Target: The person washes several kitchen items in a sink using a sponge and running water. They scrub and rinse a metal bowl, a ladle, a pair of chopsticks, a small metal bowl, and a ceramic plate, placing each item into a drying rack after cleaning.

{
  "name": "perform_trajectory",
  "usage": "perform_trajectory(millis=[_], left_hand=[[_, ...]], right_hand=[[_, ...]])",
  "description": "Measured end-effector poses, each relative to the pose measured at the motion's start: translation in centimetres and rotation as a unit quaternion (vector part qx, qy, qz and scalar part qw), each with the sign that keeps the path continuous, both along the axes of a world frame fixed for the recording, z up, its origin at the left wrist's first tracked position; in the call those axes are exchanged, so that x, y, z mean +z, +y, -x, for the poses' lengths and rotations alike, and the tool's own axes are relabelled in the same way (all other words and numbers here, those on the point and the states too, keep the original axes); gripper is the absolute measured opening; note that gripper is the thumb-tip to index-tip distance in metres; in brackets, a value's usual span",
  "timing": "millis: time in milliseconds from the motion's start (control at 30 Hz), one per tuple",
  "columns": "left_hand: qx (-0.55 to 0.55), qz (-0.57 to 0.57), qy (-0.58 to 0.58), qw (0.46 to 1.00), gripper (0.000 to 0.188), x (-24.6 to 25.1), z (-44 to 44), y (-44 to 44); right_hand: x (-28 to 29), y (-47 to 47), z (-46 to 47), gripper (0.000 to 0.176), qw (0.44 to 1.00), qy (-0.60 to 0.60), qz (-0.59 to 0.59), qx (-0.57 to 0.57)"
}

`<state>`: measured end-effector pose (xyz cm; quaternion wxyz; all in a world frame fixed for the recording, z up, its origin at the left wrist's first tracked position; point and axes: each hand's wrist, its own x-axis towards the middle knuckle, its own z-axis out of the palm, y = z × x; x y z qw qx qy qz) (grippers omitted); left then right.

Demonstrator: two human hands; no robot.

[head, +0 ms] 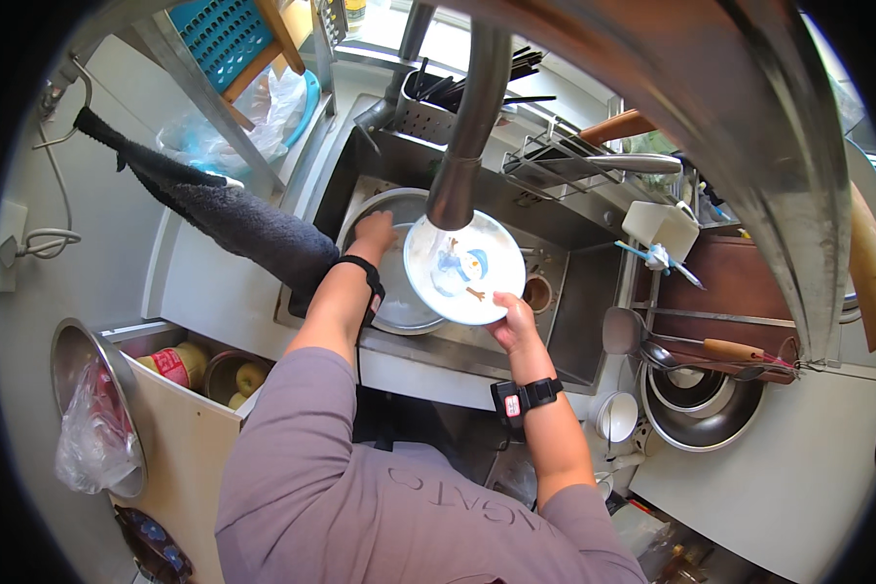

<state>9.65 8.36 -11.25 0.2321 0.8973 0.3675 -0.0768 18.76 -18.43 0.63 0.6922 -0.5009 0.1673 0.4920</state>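
A white plate (458, 296) with a snowman picture is tilted over the sink (580, 292), and my right hand (515, 321) grips its near edge. Directly above the plate hangs the metal faucet spout (461, 164), which covers part of its far rim. To the left, my left hand (376, 230) is over a round metal basin (403, 321) standing in the sink. Its fingers look curled, and what they touch is hard to make out. The plate hides the basin's right side. A brown drain fitting (537, 292) shows to the right of the plate.
A dark grey towel (255, 223) hangs close beside my left forearm. Behind the sink stand a perforated metal holder (423, 117) with black chopsticks and a wire rack (562, 164). Metal bowls (701, 431) and a spatula (623, 330) are at right. An open drawer (190, 390) juts out at left.
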Motion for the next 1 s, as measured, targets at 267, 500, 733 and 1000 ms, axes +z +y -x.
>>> perform_trajectory(millis=[267, 500, 733, 1000], left_hand=[[-0.004, 0.04, -0.011, 0.999, 0.027, 4.4, 0.6, -0.8], [-0.096, -0.099, -0.075, 0.988, 0.013, 4.7, 0.6, -3.6], [-0.221, -0.095, -0.088, 0.967, 0.014, 9.0, 0.0, -5.3], [-0.246, -0.136, -0.119, 0.952, 0.017, 17.0, 0.1, -6.6]], right_hand=[[-1.3, 3.5, 3.1, 0.043, 0.995, 0.025, -0.078, -0.049], [2.4, 1.5, 0.1, 0.039, 0.783, -0.591, 0.193, 0.016], [12.9, -4.4, -2.0, 0.042, 0.379, -0.834, 0.327, 0.232], [29.5, -7.5, -0.8, 0.024, 0.178, -0.901, 0.277, 0.282]])
